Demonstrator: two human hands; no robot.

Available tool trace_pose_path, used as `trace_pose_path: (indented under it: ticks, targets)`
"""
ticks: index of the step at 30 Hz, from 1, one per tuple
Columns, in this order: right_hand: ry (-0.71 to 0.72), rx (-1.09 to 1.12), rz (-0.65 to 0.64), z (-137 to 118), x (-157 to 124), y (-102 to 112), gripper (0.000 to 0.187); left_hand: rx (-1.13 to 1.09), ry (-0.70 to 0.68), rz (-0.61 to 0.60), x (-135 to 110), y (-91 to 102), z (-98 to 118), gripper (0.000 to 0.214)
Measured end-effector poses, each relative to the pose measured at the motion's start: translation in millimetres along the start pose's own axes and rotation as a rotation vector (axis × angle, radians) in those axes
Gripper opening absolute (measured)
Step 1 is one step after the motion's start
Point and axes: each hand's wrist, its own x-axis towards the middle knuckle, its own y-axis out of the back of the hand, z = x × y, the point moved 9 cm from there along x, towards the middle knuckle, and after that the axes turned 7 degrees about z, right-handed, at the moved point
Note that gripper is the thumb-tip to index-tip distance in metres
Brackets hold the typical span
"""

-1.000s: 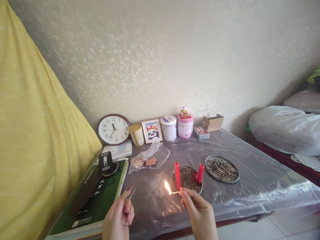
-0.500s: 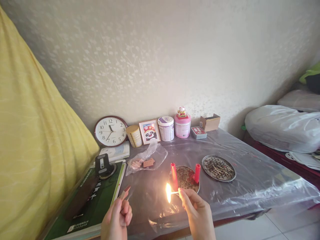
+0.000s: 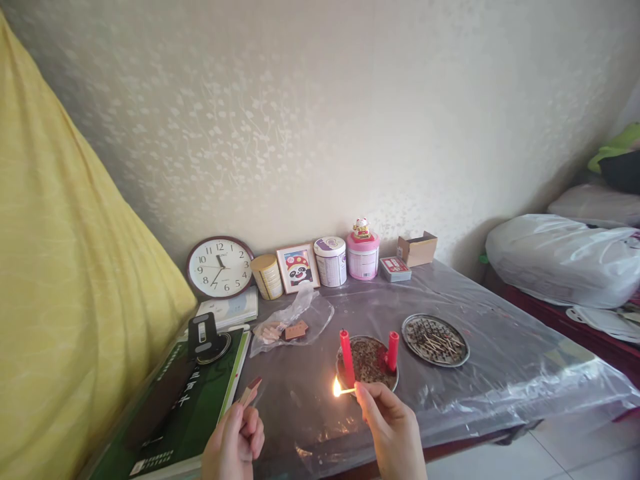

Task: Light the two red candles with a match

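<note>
A burning match (image 3: 346, 391) is pinched between the thumb and finger of my right hand (image 3: 393, 427), its flame pointing left. My left hand (image 3: 235, 437) is closed on a small matchbox (image 3: 251, 391), which sticks up above the fingers. Just beyond the match, a red candle (image 3: 347, 357) stands on a round metal lid (image 3: 370, 343), and a second red candle (image 3: 393, 351) stands at the lid's right side. The flame is in front of and left of the nearer candle's base. Neither candle shows a flame.
A second round tray (image 3: 413, 357) holds several used matches. A plastic bag (image 3: 320, 327) with small boxes lies behind my hands. At the back stand a clock (image 3: 220, 267), a framed picture (image 3: 299, 268), tins (image 3: 331, 263) and a cardboard box (image 3: 417, 249). A green book (image 3: 200, 400) lies left.
The match flame has shrunk from a tall bright flare to a smaller flame. My right hand has shifted slightly down and left; my left hand has barely moved. The view has tilted a little.
</note>
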Motion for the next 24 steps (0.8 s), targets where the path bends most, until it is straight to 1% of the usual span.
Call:
trace_pose_path:
  ticks: [6,10,13,16,19,24]
  targets:
    - [0.003,0.021,-0.019,-0.4,0.5,-2.1,0.035,0.011,-0.003,-0.023,4.6,0.3,-4.3,0.043]
    - [0.011,0.040,0.021,-1.1,0.3,-1.2,0.036,0.022,-0.012,-0.017,7.0,2.6,-6.2,0.043]
    - [0.048,0.031,0.049,-3.7,-0.3,-0.7,0.036,0.027,-0.015,-0.020,6.3,1.5,-6.1,0.043]
    - [0.111,-0.029,0.064,-8.3,-1.3,0.8,0.034,0.034,-0.017,-0.024,4.7,-0.2,-5.6,0.043]
    - [0.209,-0.117,0.065,-17.7,-4.2,2.1,0.033,0.038,-0.012,-0.025,5.7,-0.2,-7.3,0.044]
    - [0.371,-0.193,0.017,-46.7,-5.8,-2.9,0.033,0.005,-0.015,-0.012,17.3,5.9,-11.4,0.046]
